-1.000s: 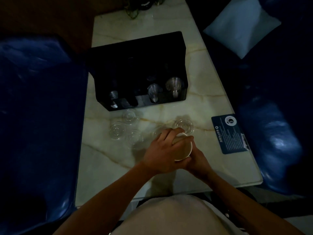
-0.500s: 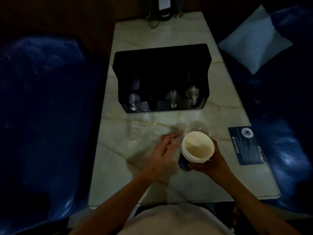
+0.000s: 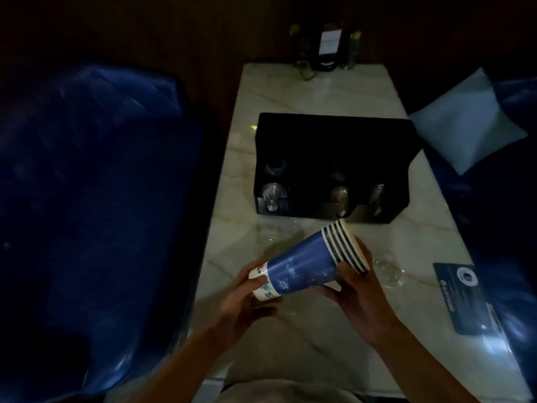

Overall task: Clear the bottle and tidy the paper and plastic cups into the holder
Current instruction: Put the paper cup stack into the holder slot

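Both hands grip paper cup stack — left hand base | right hand rims | holder contents dim

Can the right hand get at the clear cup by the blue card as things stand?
Probably not yet: the right hand grips the paper cup stack with the left hand. The clear cup sits close and unobstructed.

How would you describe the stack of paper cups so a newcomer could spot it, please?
On the marble table, just in front of the black holder, both hands hold it tilted. Unlike the clear plastic cups lying nearby, the paper cup stack is blue with white rims.
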